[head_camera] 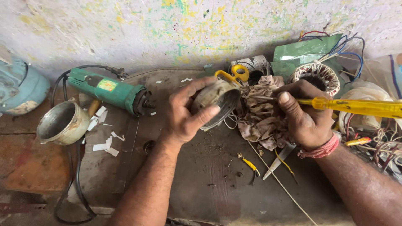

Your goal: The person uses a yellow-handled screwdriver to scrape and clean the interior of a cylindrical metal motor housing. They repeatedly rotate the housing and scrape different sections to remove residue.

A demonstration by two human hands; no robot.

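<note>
Metal housing (217,102), round and open-mouthed, sits in the left hand (184,111) above the grimy bench (209,188). Thumb hooks over the front rim, fingers wrap the back, so the hand is closed around it at a medium spread. Mouth tilts toward the right hand, probably so the inside faces the tool.

Right hand (303,115) is fisted tight on a yellow screwdriver (360,106); handle sticks out to the right, thumb lies along the shaft. Tip is hidden behind the rag (261,113) and fingers, so can't tell whether it touches the housing. Red thread band (320,150) on that wrist.

Crumpled brown rag lies between the two hands, touching the right knuckles, just beside the housing. Yellow scissors (234,74) behind the housing, near the wall. Stator (316,77) with copper winding sits behind the right hand, in front of a green board (301,54) with loose wires. More tangled wire (385,146) at far right.

Green grinder (111,90) lies on its side well left of the housing, cord looping off the bench. Second metal cup (63,123) near it, paper scraps (106,138) scattered around. Blue casing (19,86) at the left edge.
</note>
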